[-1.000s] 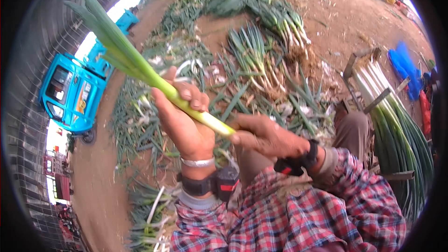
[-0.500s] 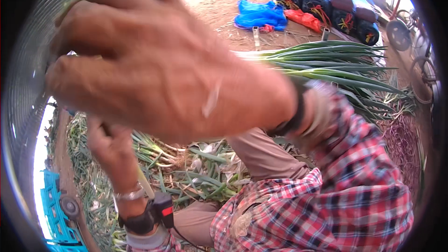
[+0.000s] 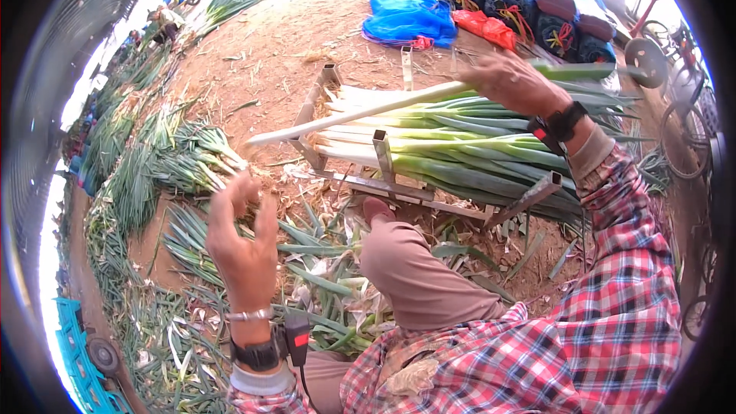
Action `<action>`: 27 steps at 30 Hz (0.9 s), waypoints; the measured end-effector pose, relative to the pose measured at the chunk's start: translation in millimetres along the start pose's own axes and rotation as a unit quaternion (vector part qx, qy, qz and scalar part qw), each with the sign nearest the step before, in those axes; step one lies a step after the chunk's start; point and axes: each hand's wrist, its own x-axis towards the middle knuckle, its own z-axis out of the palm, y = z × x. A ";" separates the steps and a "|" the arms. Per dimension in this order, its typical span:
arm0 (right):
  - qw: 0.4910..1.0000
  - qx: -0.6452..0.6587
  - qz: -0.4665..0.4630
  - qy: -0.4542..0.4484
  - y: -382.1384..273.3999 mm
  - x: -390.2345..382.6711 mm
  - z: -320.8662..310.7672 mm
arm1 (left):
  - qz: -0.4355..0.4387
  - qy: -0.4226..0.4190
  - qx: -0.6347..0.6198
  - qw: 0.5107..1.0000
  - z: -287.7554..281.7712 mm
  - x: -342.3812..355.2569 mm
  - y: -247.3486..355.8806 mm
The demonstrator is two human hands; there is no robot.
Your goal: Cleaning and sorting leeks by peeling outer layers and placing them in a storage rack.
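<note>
My right hand (image 3: pixel 515 83) is closed round the green part of a long green onion (image 3: pixel 368 113). The onion's white root end points left, and it lies slantwise above a metal rack (image 3: pixel 383 155). In the rack is a thick layer of green onions (image 3: pixel 460 138), white ends left and leaves right. My left hand (image 3: pixel 244 234) is raised at the left with fingers apart and nothing in it. Behind its fingertips lies a heap of green onions (image 3: pixel 180 161) on the ground.
Loose leaves and peelings (image 3: pixel 330 284) cover the ground round my legs. Beyond the rack lie a blue plastic sheet (image 3: pixel 410 19), a red bag (image 3: pixel 487 28) and stacked dark rolls (image 3: pixel 529 8). Wheels (image 3: pixel 682 138) stand at the right; a blue slatted vehicle (image 3: pixel 77 353) is at the left.
My right hand has swung from close before the camera at upper left to the right over the rack, with the green onion now clearly in it. My left hand has shifted slightly right, fingers spread.
</note>
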 end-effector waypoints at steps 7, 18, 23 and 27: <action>0.957 0.075 0.217 -0.180 47.7 -46.5 77.6 | -0.177 -0.042 -0.038 0.982 10.1 -90.0 -58.5; 0.957 0.115 0.174 -0.203 61.6 -49.2 105.4 | -0.275 -0.047 -0.065 0.958 20.9 -152.0 -108.5; 0.967 0.104 0.142 -0.184 52.4 -40.9 112.1 | -0.315 -0.033 -0.083 0.945 20.9 -162.8 -114.7; 0.964 0.003 0.185 -0.191 27.1 -15.2 145.4 | -0.325 -0.029 -0.088 0.941 24.3 -166.5 -118.3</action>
